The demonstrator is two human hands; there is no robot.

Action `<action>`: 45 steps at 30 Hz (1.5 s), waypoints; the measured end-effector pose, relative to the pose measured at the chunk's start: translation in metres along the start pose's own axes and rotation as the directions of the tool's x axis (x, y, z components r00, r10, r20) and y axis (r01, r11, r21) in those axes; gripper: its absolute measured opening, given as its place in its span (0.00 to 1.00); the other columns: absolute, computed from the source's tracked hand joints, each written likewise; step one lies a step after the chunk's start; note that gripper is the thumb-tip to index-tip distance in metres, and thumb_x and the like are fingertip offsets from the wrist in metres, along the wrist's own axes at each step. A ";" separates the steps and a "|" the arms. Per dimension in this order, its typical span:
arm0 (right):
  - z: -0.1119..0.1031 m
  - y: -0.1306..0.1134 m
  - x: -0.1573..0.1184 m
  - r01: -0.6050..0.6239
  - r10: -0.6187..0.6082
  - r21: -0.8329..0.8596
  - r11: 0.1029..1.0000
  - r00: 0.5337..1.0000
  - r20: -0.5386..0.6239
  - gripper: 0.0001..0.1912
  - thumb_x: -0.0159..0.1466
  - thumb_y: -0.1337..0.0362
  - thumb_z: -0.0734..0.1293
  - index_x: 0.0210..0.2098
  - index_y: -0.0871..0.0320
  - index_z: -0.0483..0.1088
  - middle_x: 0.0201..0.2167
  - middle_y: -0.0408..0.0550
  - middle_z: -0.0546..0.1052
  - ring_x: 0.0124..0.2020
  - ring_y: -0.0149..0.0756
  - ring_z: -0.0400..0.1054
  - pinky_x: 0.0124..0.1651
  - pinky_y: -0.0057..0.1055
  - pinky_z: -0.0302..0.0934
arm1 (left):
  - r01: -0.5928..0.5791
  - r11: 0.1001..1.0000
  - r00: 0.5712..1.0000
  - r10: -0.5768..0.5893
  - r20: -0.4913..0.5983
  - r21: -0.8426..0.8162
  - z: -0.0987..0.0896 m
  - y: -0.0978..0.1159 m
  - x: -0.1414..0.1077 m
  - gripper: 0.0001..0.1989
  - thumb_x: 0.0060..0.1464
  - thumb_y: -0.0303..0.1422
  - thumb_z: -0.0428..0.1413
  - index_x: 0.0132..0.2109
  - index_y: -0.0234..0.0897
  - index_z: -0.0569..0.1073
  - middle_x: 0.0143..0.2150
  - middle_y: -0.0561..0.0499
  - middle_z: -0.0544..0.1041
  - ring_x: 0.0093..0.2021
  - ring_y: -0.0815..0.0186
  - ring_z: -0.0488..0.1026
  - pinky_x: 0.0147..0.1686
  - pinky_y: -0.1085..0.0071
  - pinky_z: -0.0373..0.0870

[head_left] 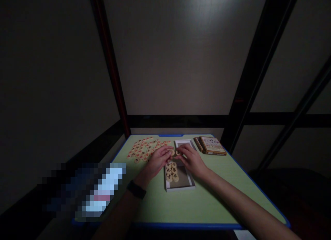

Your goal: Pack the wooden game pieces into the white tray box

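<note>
My left hand, with a dark watch on its wrist, pinches a pale round xiangqi piece above the near box tray. Facing it, my right hand grips another xiangqi piece between its fingers. Beneath both hands lies a shallow white-edged box tray. Along its left side several black-marked xiangqi pieces sit in two columns. A second white tray shows just behind my hands, partly hidden by them.
Many loose xiangqi pieces, marked in red and black, spread over the table's back left. Two printed boxes lie at the back right. The green table has a blue edge. A blurred bright patch covers the left side.
</note>
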State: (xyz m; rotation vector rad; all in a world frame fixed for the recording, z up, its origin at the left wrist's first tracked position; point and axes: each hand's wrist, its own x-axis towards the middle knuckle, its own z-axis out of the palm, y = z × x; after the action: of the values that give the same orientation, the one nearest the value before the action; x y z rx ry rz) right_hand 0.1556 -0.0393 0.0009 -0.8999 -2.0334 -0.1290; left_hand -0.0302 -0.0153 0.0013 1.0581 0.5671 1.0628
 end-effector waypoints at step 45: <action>-0.004 -0.009 0.002 0.032 -0.033 0.067 0.997 0.999 0.023 0.13 0.69 0.66 0.61 0.51 0.55 0.70 0.42 0.54 0.75 0.43 0.41 0.73 0.46 0.38 0.71 | 0.108 0.992 0.991 -0.113 0.074 0.061 -0.004 0.010 -0.005 0.19 0.40 0.35 0.71 0.39 0.29 0.79 0.37 0.44 0.81 0.37 0.63 0.78 0.47 0.65 0.71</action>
State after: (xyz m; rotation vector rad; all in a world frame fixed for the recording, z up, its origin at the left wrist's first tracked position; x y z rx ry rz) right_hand 0.1523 -0.0468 0.0069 -0.8307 -2.0630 -0.0683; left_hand -0.0399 -0.0173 0.0084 1.0997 0.5897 0.9098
